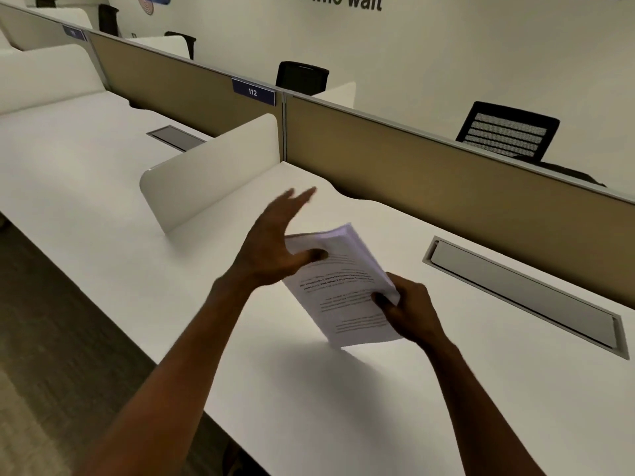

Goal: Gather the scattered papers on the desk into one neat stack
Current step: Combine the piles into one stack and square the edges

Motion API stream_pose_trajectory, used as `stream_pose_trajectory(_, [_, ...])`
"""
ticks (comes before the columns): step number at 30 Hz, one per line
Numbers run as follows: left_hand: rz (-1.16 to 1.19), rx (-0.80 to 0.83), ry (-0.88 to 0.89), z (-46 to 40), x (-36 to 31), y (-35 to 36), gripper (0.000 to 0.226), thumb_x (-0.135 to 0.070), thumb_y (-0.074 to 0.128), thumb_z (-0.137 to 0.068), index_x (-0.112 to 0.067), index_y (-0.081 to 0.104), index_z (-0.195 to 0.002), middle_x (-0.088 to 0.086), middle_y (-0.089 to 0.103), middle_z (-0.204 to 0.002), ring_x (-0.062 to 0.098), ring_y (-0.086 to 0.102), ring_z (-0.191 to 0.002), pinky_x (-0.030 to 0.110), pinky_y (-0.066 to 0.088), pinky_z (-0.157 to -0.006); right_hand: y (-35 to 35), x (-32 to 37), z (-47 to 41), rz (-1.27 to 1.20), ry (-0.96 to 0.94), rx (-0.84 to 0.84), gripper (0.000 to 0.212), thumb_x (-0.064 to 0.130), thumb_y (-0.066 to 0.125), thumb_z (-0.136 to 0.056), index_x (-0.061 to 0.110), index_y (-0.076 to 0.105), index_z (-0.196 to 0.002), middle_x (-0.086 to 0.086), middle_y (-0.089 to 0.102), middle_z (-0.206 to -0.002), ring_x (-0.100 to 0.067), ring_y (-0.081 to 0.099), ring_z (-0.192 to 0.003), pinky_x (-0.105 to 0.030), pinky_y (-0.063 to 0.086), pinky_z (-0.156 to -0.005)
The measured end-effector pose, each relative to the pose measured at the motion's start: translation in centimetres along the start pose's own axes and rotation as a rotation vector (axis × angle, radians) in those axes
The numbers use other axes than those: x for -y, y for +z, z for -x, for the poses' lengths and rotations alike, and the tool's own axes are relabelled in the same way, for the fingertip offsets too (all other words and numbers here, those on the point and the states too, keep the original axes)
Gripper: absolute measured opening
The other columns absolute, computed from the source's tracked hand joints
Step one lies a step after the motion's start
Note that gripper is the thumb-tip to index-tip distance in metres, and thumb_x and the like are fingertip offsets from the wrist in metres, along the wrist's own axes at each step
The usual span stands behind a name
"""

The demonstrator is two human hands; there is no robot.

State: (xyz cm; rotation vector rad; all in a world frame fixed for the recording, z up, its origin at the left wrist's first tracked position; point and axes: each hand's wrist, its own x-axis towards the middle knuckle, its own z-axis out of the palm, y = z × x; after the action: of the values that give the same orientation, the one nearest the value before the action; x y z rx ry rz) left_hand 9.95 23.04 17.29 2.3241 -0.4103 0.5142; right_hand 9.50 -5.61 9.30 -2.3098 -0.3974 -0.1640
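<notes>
A thick stack of printed white papers (343, 286) is held tilted above the white desk (343, 407), its lower corner close to the surface. My right hand (409, 310) grips the stack's right edge, thumb on the top sheet. My left hand (275, 242) is at the stack's far left corner, thumb pressed on the top sheet and fingers spread and blurred behind it. No other loose papers show on the desk.
A white side divider (213, 170) stands to the left of the hands. A tan partition (446, 176) runs along the desk's back. A grey cable hatch (522, 293) is set in the desk at right. Black chairs (508, 132) stand behind the partition.
</notes>
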Motion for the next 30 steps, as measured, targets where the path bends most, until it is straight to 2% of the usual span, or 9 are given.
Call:
stream_pose_trajectory(3, [0.110,0.286,-0.107,-1.7,-0.4,-0.9,0.055,-0.040,0.079,-0.077,-0.027,0.062,-0.128,-0.006,0.071,-0.115,0.007,0.066,-0.103,0.023,0.048,-0.086,-1.6,1.9,-1.4,0.115,-0.063,0.073,0.018,0.018,0.064,-0.087,0.026,0.071,-0.102,0.004,0.076,-0.090,-0.019,0.067,-0.076,-0.034,0.054,-0.066])
stream_pose_trajectory(5, [0.136,0.267,-0.159,-1.6,0.1,-0.5,0.015,-0.032,0.078,-0.081,-0.023,0.072,-0.091,-0.011,0.071,-0.080,0.003,0.067,-0.073,0.017,0.048,-0.066,-2.4,2.8,-1.9,0.112,-0.094,0.108,0.019,0.021,0.065,-0.087,0.032,0.070,-0.102,0.009,0.075,-0.090,-0.016,0.066,-0.076,-0.030,0.051,-0.064])
stream_pose_trajectory(8, [0.223,0.140,-0.221,-0.3,1.6,0.5,0.017,-0.030,0.076,-0.081,-0.015,0.073,-0.074,-0.011,0.068,-0.066,-0.002,0.064,-0.060,0.008,0.045,-0.053,-4.3,1.8,-1.9,0.055,-0.036,0.078,0.027,0.038,0.075,-0.080,0.042,0.066,-0.106,0.016,0.073,-0.092,-0.009,0.068,-0.079,-0.025,0.052,-0.065])
stream_pose_trajectory(10, [0.294,0.058,-0.292,0.9,2.9,0.7,0.024,-0.038,0.074,-0.078,-0.015,0.075,-0.074,-0.008,0.071,-0.064,-0.001,0.065,-0.059,0.008,0.045,-0.051,-5.5,-0.2,-1.1,0.003,0.069,-0.029,0.055,0.048,0.084,-0.071,0.043,0.060,-0.120,0.018,0.071,-0.099,-0.005,0.067,-0.090,-0.023,0.052,-0.077])
stream_pose_trajectory(13, [0.439,-0.006,-0.415,2.7,4.6,1.0,0.023,-0.045,0.073,-0.076,-0.023,0.077,-0.082,-0.009,0.076,-0.076,0.003,0.069,-0.066,0.011,0.049,-0.056,-4.3,-3.0,0.7,-0.399,0.286,-0.018,0.090,0.034,0.092,-0.066,0.034,0.044,-0.141,0.013,0.064,-0.124,-0.014,0.060,-0.115,-0.037,0.048,-0.100])
stream_pose_trajectory(17, [0.585,0.016,-0.505,4.4,5.7,2.7,0.010,-0.043,0.075,-0.078,-0.037,0.077,-0.085,-0.009,0.078,-0.085,0.005,0.072,-0.074,0.019,0.053,-0.063,0.2,-4.6,2.2,-0.704,0.308,0.058,0.051,0.013,0.085,-0.071,0.022,0.067,-0.118,-0.005,0.072,-0.118,-0.031,0.065,-0.113,-0.056,0.053,-0.095])
stream_pose_trajectory(20, [0.650,0.006,-0.566,5.7,6.7,4.1,0.018,-0.045,0.078,-0.075,-0.033,0.078,-0.088,-0.004,0.078,-0.090,0.011,0.074,-0.079,0.023,0.056,-0.065,2.1,-4.9,2.4,-0.738,0.356,-0.095,0.028,0.012,0.081,-0.076,0.030,0.076,-0.096,0.000,0.078,-0.101,-0.029,0.071,-0.099,-0.039,0.059,-0.077])
stream_pose_trajectory(27, [0.692,0.074,-0.720,9.2,10.0,7.7,0.019,-0.025,0.078,-0.084,-0.024,0.074,-0.103,0.002,0.078,-0.100,0.024,0.072,-0.100,0.030,0.061,-0.077,6.5,-7.0,4.3,-0.605,0.450,-0.106,0.032,0.005,0.074,-0.085,0.013,0.065,-0.115,-0.008,0.072,-0.108,-0.026,0.068,-0.100,-0.031,0.058,-0.079])
stream_pose_trajectory(30, [0.731,0.024,-0.712,9.0,10.1,7.6,0.020,-0.033,0.079,-0.080,-0.031,0.075,-0.100,0.000,0.078,-0.099,0.021,0.073,-0.096,0.030,0.061,-0.076,6.4,-7.3,3.8,-0.631,0.422,-0.130,0.032,0.004,0.073,-0.086,0.015,0.065,-0.115,-0.004,0.072,-0.106,-0.023,0.069,-0.098,-0.024,0.060,-0.073])
